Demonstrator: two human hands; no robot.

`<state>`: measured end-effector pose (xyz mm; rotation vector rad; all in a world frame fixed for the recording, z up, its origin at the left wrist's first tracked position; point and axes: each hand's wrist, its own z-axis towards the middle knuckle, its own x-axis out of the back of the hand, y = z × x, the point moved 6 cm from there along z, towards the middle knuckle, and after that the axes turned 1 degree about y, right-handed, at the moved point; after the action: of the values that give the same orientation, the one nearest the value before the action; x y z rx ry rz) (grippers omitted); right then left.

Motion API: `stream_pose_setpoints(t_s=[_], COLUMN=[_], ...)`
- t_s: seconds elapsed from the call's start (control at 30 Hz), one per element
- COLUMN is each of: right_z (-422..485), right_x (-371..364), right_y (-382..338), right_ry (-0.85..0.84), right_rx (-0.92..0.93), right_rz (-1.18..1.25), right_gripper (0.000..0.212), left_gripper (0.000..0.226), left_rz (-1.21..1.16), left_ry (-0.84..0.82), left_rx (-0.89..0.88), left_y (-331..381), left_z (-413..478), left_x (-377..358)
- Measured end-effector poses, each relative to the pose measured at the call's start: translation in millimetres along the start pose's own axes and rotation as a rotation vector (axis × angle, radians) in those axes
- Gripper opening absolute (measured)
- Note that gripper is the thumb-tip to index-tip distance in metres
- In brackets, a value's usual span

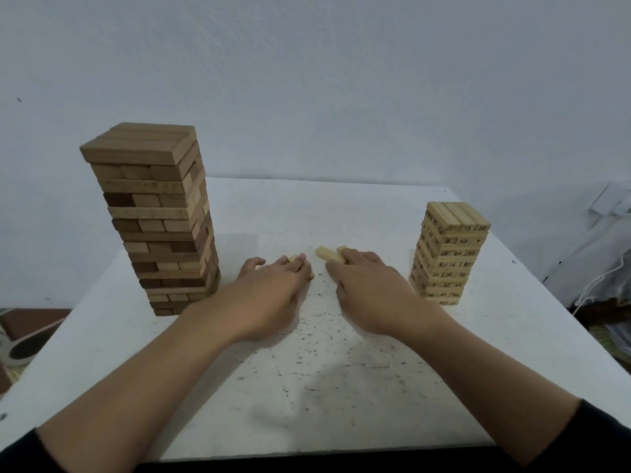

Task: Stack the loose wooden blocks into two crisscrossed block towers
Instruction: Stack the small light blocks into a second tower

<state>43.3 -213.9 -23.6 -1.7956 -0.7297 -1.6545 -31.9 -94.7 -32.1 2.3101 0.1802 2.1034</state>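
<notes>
A tall crisscrossed tower of brown wooden blocks point(160, 220) stands at the table's left. A shorter tower of pale numbered blocks point(447, 254) stands at the right. Between them, my left hand point(269, 291) lies palm down over a small pale block point(293, 258), its fingers curled round it; most of that block is hidden. My right hand point(368, 288) grips two pale blocks point(329, 254) whose ends stick out past the fingers. Both hands rest on the white table point(307, 370).
The table top is speckled with dark marks. Its far edge meets a pale wall. Bags and a white cable point(594, 285) lie off the right side; a dark round object point(24, 346) sits on the floor at the left.
</notes>
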Motion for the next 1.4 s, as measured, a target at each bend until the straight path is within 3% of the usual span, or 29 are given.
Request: stream_pose_setpoints(t_s=[0.2, 0.33, 0.47, 0.6, 0.77, 1.1, 1.4], right_z=[-16.1, -4.6, 11.1, 13.2, 5.2, 5.3, 8.4], right_x=[-0.2, 0.2, -2.0, -1.0, -3.8, -0.4, -1.6], right_y=[-3.8, 3.0, 6.4, 4.6, 4.1, 17.3, 21.8], right_ry=[0.104, 0.16, 0.205, 0.274, 0.37, 0.351, 0.288], right_rx=[0.082, 0.117, 0.17, 0.224, 0.247, 0.291, 0.332], right_rz=[0.113, 0.171, 0.171, 0.273, 0.48, 0.618, 0.678], right_gripper=[0.041, 0.04, 0.033, 0.033, 0.029, 0.023, 0.043], left_gripper=[0.049, 0.07, 0.062, 0.078, 0.044, 0.042, 0.043], left_rz=[-0.134, -0.127, -0.129, -0.165, -0.316, -0.447, -0.574], left_ry=[0.154, 0.173, 0.201, 0.265, 0.302, 0.405, 0.378], left_rx=[-0.034, 0.005, 0.048, 0.042, -0.019, -0.04, -0.011], left_y=[0.6, 0.0, -4.0, -9.1, -7.7, -15.3, -18.6], left_z=[-10.4, -7.6, 2.5, 5.6, -0.4, -4.2, -1.0], left_x=[-1.7, -6.3, -14.3, -16.6, -4.3, -3.7, -0.9])
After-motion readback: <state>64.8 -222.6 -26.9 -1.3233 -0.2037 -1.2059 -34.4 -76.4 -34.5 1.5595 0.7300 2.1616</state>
